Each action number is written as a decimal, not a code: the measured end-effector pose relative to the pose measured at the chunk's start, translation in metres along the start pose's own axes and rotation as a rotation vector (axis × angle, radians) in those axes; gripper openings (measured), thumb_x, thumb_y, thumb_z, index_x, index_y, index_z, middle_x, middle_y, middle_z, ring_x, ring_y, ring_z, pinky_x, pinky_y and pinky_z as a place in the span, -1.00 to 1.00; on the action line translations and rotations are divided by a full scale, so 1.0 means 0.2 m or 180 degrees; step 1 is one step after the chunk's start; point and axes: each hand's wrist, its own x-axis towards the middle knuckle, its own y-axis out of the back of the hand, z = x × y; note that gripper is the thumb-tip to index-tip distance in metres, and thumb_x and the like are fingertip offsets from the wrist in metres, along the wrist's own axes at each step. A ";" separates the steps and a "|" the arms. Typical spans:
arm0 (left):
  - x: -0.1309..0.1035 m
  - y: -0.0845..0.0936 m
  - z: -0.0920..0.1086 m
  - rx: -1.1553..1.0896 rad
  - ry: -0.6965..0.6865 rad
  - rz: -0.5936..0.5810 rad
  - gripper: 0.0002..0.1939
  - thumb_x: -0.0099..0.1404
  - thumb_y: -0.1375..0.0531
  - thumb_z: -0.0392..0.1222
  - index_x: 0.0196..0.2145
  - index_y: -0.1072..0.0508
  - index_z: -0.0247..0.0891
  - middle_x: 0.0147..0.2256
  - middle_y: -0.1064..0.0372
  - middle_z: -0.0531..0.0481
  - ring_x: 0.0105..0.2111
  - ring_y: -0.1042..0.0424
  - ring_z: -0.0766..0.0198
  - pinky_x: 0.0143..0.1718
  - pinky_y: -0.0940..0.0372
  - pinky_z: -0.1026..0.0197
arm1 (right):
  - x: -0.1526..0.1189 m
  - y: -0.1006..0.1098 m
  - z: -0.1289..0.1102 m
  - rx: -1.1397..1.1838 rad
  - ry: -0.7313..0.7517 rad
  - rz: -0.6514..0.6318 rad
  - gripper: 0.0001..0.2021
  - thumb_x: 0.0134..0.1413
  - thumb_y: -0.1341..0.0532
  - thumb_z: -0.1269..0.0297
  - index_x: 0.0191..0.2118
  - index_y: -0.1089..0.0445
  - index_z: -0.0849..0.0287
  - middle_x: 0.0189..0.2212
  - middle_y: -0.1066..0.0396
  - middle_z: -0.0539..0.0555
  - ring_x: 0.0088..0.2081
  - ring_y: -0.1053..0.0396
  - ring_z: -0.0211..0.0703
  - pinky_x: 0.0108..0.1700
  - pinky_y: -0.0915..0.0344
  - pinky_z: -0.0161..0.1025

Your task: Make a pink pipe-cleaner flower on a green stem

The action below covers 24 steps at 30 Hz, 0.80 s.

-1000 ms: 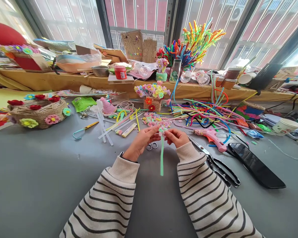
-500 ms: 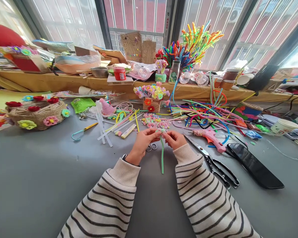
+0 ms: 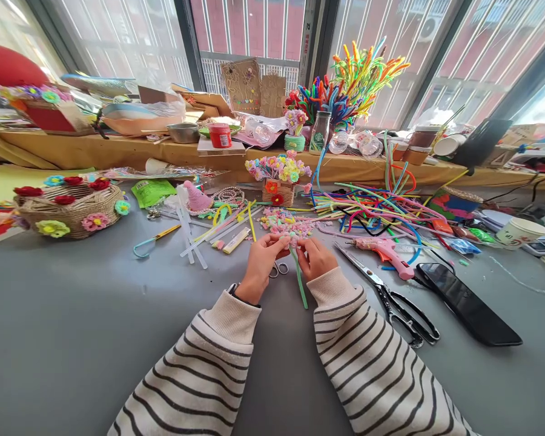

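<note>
The green pipe cleaner (image 3: 300, 281) is pinched at its upper end between the fingertips of the left hand (image 3: 264, 258) and the right hand (image 3: 317, 257), both closed on it; its stem is slanted down above the grey table (image 3: 72, 315), small scissors (image 3: 279, 268) lying just behind.

Grey counter (image 3: 72, 315) strewn with craft goods. At left, a woven basket (image 3: 70, 209) trimmed with flowers. Right of centre, a pink glue gun (image 3: 384, 249), black-handled scissors (image 3: 390, 300) and a dark phone (image 3: 467, 303) lying flat. Behind, loose pipe cleaners (image 3: 372, 206) in a tangle, a small flower pot (image 3: 278, 178), a red jar (image 3: 220, 134) on the sill. Paper cup (image 3: 522, 231) at far right.
</note>
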 end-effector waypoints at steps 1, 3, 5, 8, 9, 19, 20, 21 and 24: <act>0.00 0.00 0.00 0.0014 -0.0008 0.0021 -0.79 -0.22 -0.24 -0.22 -0.60 -0.29 -0.36 -0.64 -0.24 0.13 -0.59 -0.27 0.47 -0.38 -0.24 0.29 | 0.00 0.00 -0.01 -0.0234 0.0121 0.0018 -0.75 0.00 0.09 0.32 -0.37 -0.30 0.25 -0.48 -0.30 0.14 -0.41 -0.24 -0.18 -0.35 -0.14 -0.31; 0.00 0.00 0.00 0.0061 -0.0027 0.0074 -0.79 -0.23 -0.24 -0.22 -0.61 -0.29 -0.36 -0.65 -0.23 0.13 -0.60 -0.25 0.48 -0.40 -0.24 0.29 | 0.00 0.00 -0.02 -0.0628 0.0248 0.0062 -0.73 0.03 0.10 0.34 -0.39 -0.32 0.26 -0.51 -0.30 0.14 -0.43 -0.24 -0.18 -0.36 -0.12 -0.31; 0.00 0.00 -0.01 0.0088 -0.0073 0.0123 -0.79 -0.23 -0.24 -0.21 -0.62 -0.29 -0.36 -0.65 -0.23 0.13 -0.60 -0.25 0.47 -0.41 -0.24 0.30 | 0.00 -0.01 -0.03 -0.0916 0.0333 0.0113 -0.71 0.05 0.11 0.34 -0.42 -0.33 0.25 -0.53 -0.30 0.14 -0.45 -0.23 -0.19 -0.39 -0.10 -0.31; 0.00 0.00 -0.01 0.0114 -0.0138 0.0160 -0.80 -0.22 -0.23 -0.21 -0.62 -0.29 -0.36 -0.66 -0.23 0.13 -0.60 -0.25 0.48 -0.42 -0.23 0.31 | 0.01 0.00 -0.03 -0.1162 0.0473 0.0217 -0.70 0.05 0.10 0.33 -0.46 -0.34 0.22 -0.56 -0.30 0.11 -0.48 -0.21 -0.22 -0.42 -0.06 -0.31; 0.00 0.00 -0.01 0.0144 -0.0152 0.0170 -0.80 -0.21 -0.23 -0.21 -0.62 -0.29 -0.36 -0.66 -0.22 0.13 -0.60 -0.24 0.48 -0.42 -0.23 0.32 | 0.01 0.00 -0.03 -0.1214 0.0525 0.0257 -0.71 0.05 0.10 0.33 -0.47 -0.33 0.22 -0.57 -0.29 0.10 -0.49 -0.21 -0.23 -0.43 -0.05 -0.32; 0.00 -0.01 -0.05 0.0645 -0.0574 0.0181 -0.77 -0.19 -0.20 -0.14 -0.61 -0.29 -0.35 -0.65 -0.21 0.11 -0.60 -0.23 0.45 -0.49 -0.21 0.32 | 0.01 -0.02 -0.01 -0.1266 0.0684 0.0319 -0.77 -0.03 0.04 0.35 -0.57 -0.28 0.20 -0.62 -0.23 0.01 -0.56 -0.16 -0.31 -0.49 0.00 -0.37; 0.00 -0.01 -0.05 0.0682 -0.0616 0.0165 -0.77 -0.18 -0.20 -0.14 -0.60 -0.29 -0.35 -0.65 -0.21 0.11 -0.60 -0.23 0.45 -0.49 -0.21 0.32 | 0.00 -0.02 -0.01 -0.1199 0.0632 0.0301 -0.78 -0.04 0.04 0.35 -0.56 -0.28 0.20 -0.62 -0.23 0.01 -0.56 -0.16 -0.32 -0.50 -0.01 -0.38; 0.01 -0.01 -0.06 0.0715 -0.0643 0.0151 -0.77 -0.18 -0.19 -0.13 -0.60 -0.28 -0.35 -0.65 -0.20 0.11 -0.60 -0.22 0.44 -0.49 -0.21 0.32 | 0.00 -0.02 -0.01 -0.1134 0.0567 0.0290 -0.79 -0.05 0.03 0.35 -0.56 -0.28 0.21 -0.62 -0.23 0.01 -0.55 -0.16 -0.32 -0.50 -0.01 -0.39; 0.01 -0.01 -0.06 0.0766 -0.0675 0.0117 -0.78 -0.16 -0.18 -0.12 -0.60 -0.28 -0.34 -0.65 -0.20 0.11 -0.60 -0.21 0.45 -0.48 -0.21 0.32 | 0.00 -0.03 -0.01 -0.1049 0.0389 0.0322 -0.80 -0.06 0.02 0.31 -0.53 -0.28 0.22 -0.61 -0.23 0.02 -0.53 -0.18 -0.30 -0.48 -0.03 -0.39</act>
